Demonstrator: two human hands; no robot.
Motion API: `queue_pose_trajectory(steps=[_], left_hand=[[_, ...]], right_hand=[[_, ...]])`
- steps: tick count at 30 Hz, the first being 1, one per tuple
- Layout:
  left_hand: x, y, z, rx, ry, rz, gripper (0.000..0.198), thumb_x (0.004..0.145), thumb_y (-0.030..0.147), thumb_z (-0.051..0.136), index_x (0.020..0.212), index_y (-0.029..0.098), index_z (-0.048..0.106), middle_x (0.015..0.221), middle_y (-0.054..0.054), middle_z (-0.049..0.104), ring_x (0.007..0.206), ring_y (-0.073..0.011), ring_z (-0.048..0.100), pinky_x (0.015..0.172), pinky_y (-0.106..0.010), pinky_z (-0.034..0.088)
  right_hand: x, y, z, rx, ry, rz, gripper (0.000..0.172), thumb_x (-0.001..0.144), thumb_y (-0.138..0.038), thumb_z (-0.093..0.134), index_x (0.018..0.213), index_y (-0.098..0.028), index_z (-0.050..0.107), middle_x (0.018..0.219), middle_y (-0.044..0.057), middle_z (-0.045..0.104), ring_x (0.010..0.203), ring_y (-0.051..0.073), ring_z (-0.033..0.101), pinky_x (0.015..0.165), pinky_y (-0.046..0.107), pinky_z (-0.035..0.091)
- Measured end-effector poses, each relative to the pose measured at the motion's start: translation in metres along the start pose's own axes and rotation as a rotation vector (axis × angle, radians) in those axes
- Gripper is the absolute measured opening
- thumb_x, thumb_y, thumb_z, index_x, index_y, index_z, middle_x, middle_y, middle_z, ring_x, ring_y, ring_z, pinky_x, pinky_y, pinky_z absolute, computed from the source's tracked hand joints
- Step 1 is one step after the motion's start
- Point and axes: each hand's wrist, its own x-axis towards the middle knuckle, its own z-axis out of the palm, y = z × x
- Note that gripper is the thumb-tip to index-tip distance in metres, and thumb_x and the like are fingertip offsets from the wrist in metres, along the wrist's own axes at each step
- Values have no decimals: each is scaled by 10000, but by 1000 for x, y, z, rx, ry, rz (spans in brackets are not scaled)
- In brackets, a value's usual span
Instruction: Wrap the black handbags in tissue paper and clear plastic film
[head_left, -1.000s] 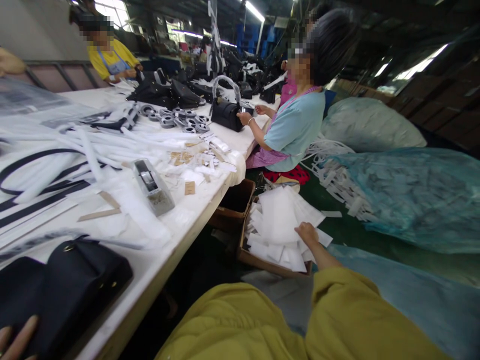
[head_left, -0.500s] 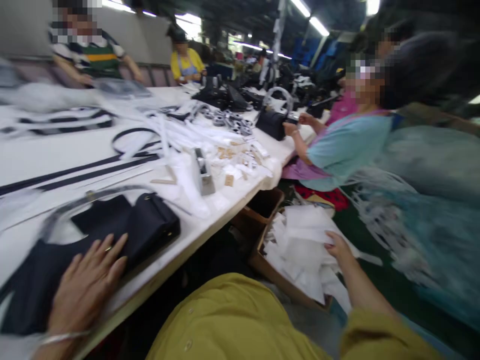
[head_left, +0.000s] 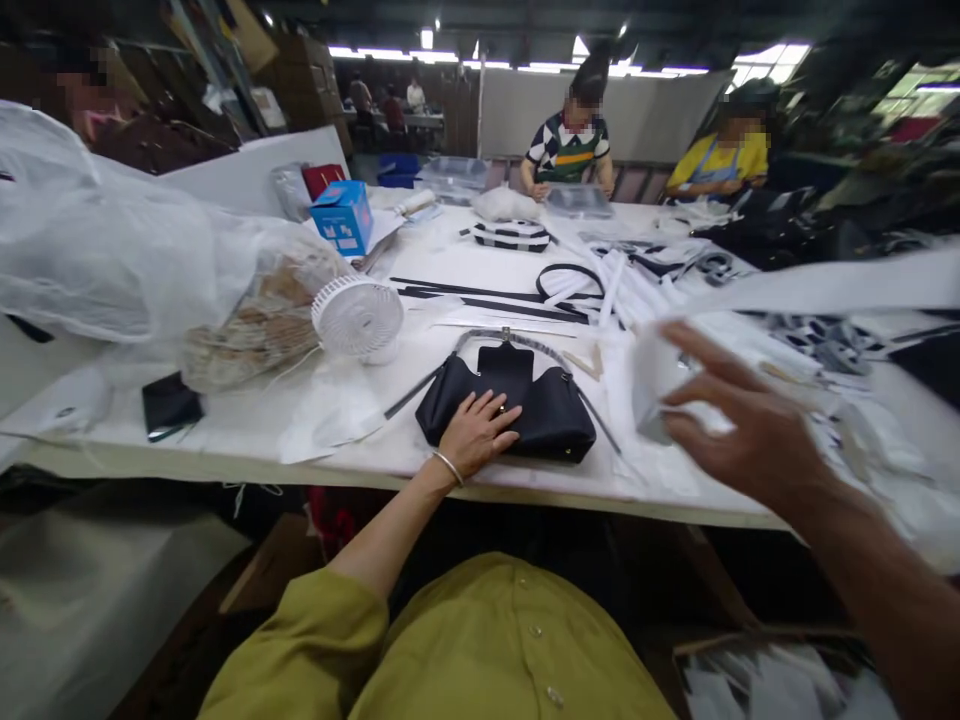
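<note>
A black handbag (head_left: 551, 415) lies on the white table before me, its flap up and its handle arched behind. My left hand (head_left: 476, 432) rests flat on the front of the bag, fingers spread. To the right, my right hand (head_left: 742, 430) is raised over the table and blurred by motion, its fingers bent towards the thumb. A thin white sheet (head_left: 840, 285) trails from these fingers to the right edge of the view; the exact grip is smeared. Beside the fingertips, a pale blurred shape (head_left: 649, 385) stands where the tape dispenser was seen.
Left of the bag are a small white fan (head_left: 360, 318), a dark phone-like slab (head_left: 172, 405), a blue box (head_left: 341, 215) and a clear plastic bag (head_left: 157, 260). Black straps (head_left: 495, 302) lie behind. A box of white sheets (head_left: 780, 680) is below right. Two people work across the table.
My view has swung left to face the table. My right hand has risen from the box of white sheets to above the table, a sheet with it. My left hand stays on the handbag.
</note>
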Motion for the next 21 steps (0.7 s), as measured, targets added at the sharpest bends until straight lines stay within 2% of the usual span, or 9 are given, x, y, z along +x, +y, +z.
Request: queue_pose_trajectory(steps=[2, 4, 6, 8, 11, 13, 15, 18, 21], left_hand=[[0, 1, 1, -23, 23, -11, 419, 952, 477, 499, 1337, 320, 548, 1400, -53, 552, 1347, -247, 445, 1120, -463, 333], [-1, 1, 2, -36, 40, -24, 422, 951, 475, 501, 1307, 262, 579, 1340, -79, 598, 1297, -250, 494, 1097, -448, 361], [-3, 2, 0, -42, 44, -29, 416, 955, 454, 501, 1271, 205, 604, 1244, -102, 655, 1209, -248, 560, 1064, -434, 394], [-8, 2, -7, -48, 47, -6, 371, 957, 431, 507, 1216, 199, 637, 1140, -99, 696, 1123, -238, 602, 1046, -431, 405], [-19, -1, -26, -41, 62, 33, 299, 945, 425, 534, 1129, 231, 669, 1072, -85, 704, 1089, -238, 605, 1059, -464, 385], [-26, -6, -39, -25, 44, 23, 257, 940, 393, 552, 1112, 240, 665, 1079, -80, 696, 1095, -241, 595, 1078, -488, 362], [-30, -10, -47, -25, 14, 20, 229, 935, 352, 566, 1119, 248, 653, 1107, -68, 687, 1120, -234, 582, 1104, -485, 341], [-34, -14, -47, -42, -17, 36, 272, 914, 323, 601, 1176, 254, 626, 1179, -54, 667, 1177, -228, 554, 1116, -450, 347], [-35, -14, -39, -51, -23, 35, 361, 924, 264, 575, 1285, 260, 572, 1277, -50, 629, 1251, -230, 508, 1127, -432, 346]], right_hand=[[29, -20, 29, -13, -226, -152, 151, 791, -85, 573, 854, -191, 661, 1471, 94, 464, 1400, 296, 371, 1145, 475, 369], [46, -31, 73, -22, -475, -255, 257, 712, -36, 559, 915, -136, 681, 1415, 136, 527, 1383, 303, 401, 1147, 474, 369], [47, -33, 111, -26, -601, -239, 333, 689, -23, 541, 980, -92, 689, 1364, 183, 565, 1333, 288, 470, 1113, 437, 413], [36, -29, 131, -12, -646, -180, 371, 709, -26, 516, 1036, -81, 681, 1343, 193, 581, 1289, 261, 520, 1078, 397, 446], [20, -20, 126, 32, -654, -119, 353, 738, -36, 496, 1035, -109, 672, 1338, 167, 591, 1270, 245, 536, 1076, 388, 438], [19, -18, 113, 72, -688, -92, 315, 739, -41, 506, 996, -126, 666, 1311, 159, 609, 1241, 250, 555, 1062, 396, 441], [25, -19, 102, 121, -742, -20, 308, 761, -77, 534, 1041, -139, 646, 1233, 142, 652, 1138, 242, 614, 994, 382, 481], [36, -25, 99, 162, -785, 87, 451, 810, -229, 617, 1251, -153, 557, 1164, 113, 677, 1021, 236, 657, 904, 356, 513], [40, -31, 111, 73, -799, 73, 618, 790, -285, 682, 1353, -117, 487, 1245, 163, 634, 1071, 279, 644, 905, 372, 509]])
